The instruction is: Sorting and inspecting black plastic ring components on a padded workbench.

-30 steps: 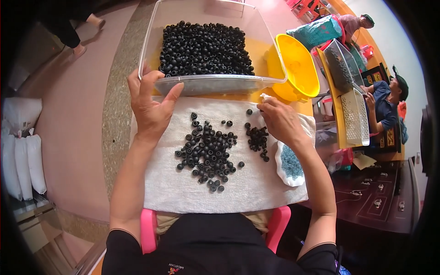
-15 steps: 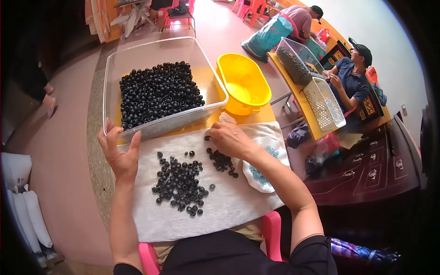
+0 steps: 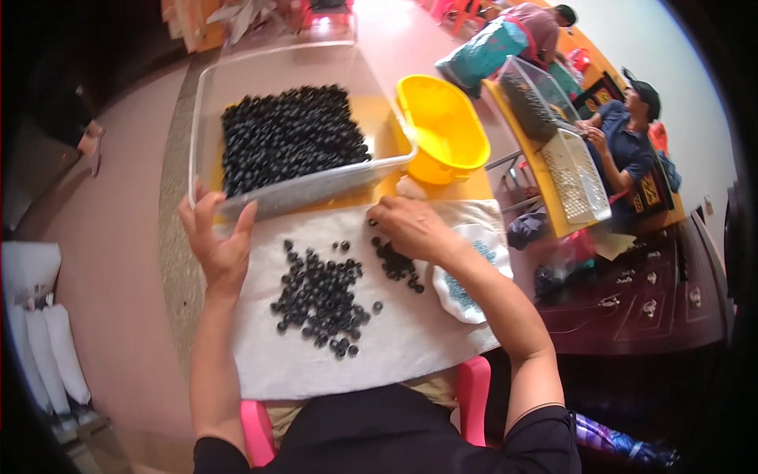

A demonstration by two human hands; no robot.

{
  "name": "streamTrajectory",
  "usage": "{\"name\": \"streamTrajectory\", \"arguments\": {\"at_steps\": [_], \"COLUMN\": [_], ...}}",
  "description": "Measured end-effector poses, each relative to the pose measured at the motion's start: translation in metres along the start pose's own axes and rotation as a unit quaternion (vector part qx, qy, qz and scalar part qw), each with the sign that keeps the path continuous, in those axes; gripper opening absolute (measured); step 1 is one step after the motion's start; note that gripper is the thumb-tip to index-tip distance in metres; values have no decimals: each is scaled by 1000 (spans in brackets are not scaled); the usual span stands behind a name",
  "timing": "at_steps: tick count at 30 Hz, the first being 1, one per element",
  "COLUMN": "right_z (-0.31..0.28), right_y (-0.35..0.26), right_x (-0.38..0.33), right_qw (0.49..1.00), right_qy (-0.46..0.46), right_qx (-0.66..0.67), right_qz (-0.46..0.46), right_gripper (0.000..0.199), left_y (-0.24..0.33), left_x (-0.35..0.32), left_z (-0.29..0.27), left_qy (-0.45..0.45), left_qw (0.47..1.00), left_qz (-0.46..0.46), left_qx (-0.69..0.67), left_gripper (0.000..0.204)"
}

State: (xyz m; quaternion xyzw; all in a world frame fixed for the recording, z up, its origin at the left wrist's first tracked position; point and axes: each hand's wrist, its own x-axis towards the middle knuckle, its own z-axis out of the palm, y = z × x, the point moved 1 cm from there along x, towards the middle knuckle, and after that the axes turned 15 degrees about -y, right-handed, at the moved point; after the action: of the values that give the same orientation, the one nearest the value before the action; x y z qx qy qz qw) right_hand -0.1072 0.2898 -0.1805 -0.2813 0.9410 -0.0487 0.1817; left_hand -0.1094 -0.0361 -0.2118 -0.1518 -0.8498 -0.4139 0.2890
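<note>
Bent over the upper end of a small pile of black beads point(image 3: 401, 267), my right hand point(image 3: 414, 229) has its fingertips pinched together at a round black bead point(image 3: 372, 223). My left hand point(image 3: 221, 249) is at the near left corner of a clear plastic bin point(image 3: 316, 183), its thumb and fingers spread and the fingers against the corner. Many black beads point(image 3: 292, 138) fill the bin. A larger loose heap of black beads point(image 3: 320, 296) lies on the white cloth point(image 3: 316, 375) between my forearms. Beside my right wrist sits a white scalloped dish point(image 3: 471, 314) with small pale blue pieces.
Behind my right hand stands a yellow tub point(image 3: 446, 130), with a crumpled whitish scrap point(image 3: 410, 188) before it. At right, a person point(image 3: 628, 142) sits by another table with a white perforated basket point(image 3: 576, 178); another person point(image 3: 541, 31) is behind. Dark red panels point(image 3: 632, 292) lie at right.
The whole view has shifted, so the table appears slightly higher and further right. Against the cloth and bin, both my hands stay in nearly the same places.
</note>
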Motion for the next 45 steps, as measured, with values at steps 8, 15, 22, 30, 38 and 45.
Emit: {"name": "streamTrajectory", "arguments": {"at_steps": [8, 15, 22, 30, 38, 45], "right_z": [-89, -115, -15, 27, 21, 31], "right_y": [-57, -58, -72, -57, -74, -73], "right_x": [-20, 4, -49, -76, -47, -36], "right_qw": [915, 886, 984, 996, 992, 994], "right_qy": [367, 441, 74, -7, 114, 81], "right_qx": [58, -102, 70, -4, 50, 72], "right_qz": [-157, -105, -144, -86, -23, -4], "right_gripper": [28, 26, 10, 13, 20, 24], "left_y": [12, 15, 14, 13, 16, 18], "left_x": [5, 6, 6, 6, 6, 7], "left_z": [-1, 1, -4, -1, -2, -3], "left_qy": [-2, -3, 6, 3, -1, -2], "left_qw": [1000, 1000, 1000, 1000, 1000, 999], "left_qz": [-21, -12, -6, -5, -17, -26], "left_qx": [-4, -15, -13, 8, -15, -19], "left_gripper": [51, 49, 49, 50, 50, 49]}}
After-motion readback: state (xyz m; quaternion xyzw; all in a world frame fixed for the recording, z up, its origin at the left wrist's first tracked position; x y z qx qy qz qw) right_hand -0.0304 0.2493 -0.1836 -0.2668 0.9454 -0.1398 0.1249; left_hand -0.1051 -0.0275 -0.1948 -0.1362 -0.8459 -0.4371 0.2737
